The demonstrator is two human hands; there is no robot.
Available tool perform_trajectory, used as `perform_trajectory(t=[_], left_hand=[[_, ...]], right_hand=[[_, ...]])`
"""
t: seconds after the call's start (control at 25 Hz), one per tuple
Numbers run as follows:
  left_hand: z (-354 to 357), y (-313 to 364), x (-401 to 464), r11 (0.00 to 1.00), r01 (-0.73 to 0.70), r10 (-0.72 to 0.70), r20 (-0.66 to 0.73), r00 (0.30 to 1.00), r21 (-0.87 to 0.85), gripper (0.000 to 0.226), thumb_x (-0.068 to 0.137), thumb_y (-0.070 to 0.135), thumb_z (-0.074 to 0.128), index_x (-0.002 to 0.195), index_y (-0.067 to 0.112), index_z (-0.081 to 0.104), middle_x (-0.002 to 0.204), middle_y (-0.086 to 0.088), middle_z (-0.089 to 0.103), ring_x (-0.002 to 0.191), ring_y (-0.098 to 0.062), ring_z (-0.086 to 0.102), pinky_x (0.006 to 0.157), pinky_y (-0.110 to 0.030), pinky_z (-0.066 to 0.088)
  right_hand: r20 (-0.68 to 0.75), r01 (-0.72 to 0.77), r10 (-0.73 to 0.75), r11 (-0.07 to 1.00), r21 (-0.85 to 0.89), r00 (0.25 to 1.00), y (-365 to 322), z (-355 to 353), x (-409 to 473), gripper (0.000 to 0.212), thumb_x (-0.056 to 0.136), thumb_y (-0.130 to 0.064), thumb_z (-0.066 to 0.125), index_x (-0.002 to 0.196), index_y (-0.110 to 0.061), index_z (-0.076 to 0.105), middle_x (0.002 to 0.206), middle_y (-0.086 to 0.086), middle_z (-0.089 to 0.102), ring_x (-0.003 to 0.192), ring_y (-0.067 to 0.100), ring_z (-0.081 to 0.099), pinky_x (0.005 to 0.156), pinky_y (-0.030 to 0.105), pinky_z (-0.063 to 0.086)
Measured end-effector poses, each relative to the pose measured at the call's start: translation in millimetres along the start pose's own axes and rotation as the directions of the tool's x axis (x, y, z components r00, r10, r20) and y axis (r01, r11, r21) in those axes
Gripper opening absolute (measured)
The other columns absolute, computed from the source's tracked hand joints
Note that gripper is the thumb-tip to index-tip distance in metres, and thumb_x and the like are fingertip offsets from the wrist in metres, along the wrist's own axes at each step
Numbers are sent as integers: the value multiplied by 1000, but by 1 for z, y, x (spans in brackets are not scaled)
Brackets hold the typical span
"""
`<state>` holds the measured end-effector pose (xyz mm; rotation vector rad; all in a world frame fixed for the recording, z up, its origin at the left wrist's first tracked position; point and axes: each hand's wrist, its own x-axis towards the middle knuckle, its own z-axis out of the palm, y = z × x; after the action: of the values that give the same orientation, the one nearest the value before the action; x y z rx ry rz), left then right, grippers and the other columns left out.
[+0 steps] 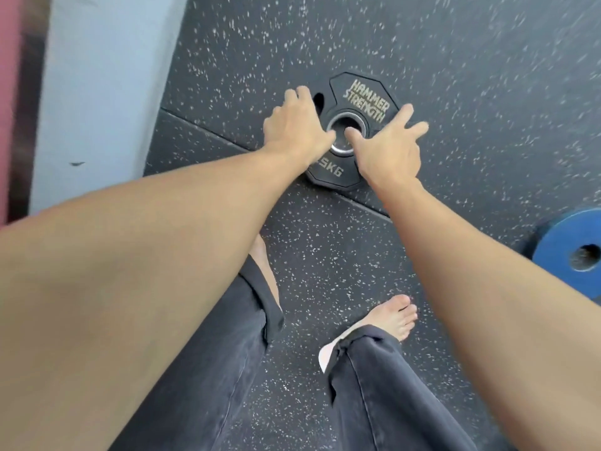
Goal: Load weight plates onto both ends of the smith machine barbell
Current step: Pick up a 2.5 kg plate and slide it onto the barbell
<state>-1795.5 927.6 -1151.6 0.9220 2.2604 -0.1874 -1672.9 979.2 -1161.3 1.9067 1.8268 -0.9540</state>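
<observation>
A black weight plate (354, 96) marked "HAMMER STRENGTH" lies flat on the speckled rubber floor, with a steel-ringed centre hole. My left hand (297, 125) rests on its left side, fingers reaching over the left grip slot. My right hand (387, 148) lies on its right side, fingers spread over the edge and thumb near the centre hole. Whether the fingers are curled under the plate is hidden. The barbell is not in view.
A blue weight plate (572, 252) lies on the floor at the right edge. A pale grey wall or post (97, 92) runs along the left. My bare feet (396, 315) and dark trouser legs stand just behind the black plate.
</observation>
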Motion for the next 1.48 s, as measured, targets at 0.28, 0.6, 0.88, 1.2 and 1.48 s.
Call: perform_trajectory(t=[0.28,0.6,0.88,1.2,1.48], left_hand=[[6,10,28,1000,1,0,-67,998,10,86,73,45,84,136,6,42,137,-15,51,127,-32,53,99,-37,46],[-87,40,-72,1000,-6,7,-166,986,8,88,66,48,88,128,4,45,124,-17,61,116,-35,61,89,-38,50],[-315,130,-192,975,-219,181,-424,887,-42,93,69,54,77,141,14,36,104,-17,69,102,-42,66,74,-40,46],[-629,248,-409,752,-642,306,-784,539,-148,72,61,54,80,114,17,50,82,2,61,81,-31,63,72,-34,46],[-805,308,-617,446,-889,276,-930,241,-98,63,57,49,81,107,20,57,88,14,66,81,-14,63,77,-30,53]], right_hand=[[-16,-21,21,999,-30,1000,0,6,25,87,83,-40,78,144,-7,26,138,21,38,117,37,59,78,29,34],[-150,114,-110,993,22,983,-4,-96,-71,63,79,-37,79,119,-8,40,112,16,65,107,38,63,75,34,39],[-414,258,-241,966,-14,878,-66,-355,-181,61,74,-45,76,116,-12,46,108,17,69,104,42,65,74,38,41],[-831,451,-264,893,-18,490,-118,-689,-386,80,68,-60,71,138,-31,47,99,5,70,93,35,65,69,33,35],[-983,667,-141,744,-27,118,-121,-887,-583,76,64,-59,71,133,-33,53,103,-5,72,96,24,68,77,32,50]])
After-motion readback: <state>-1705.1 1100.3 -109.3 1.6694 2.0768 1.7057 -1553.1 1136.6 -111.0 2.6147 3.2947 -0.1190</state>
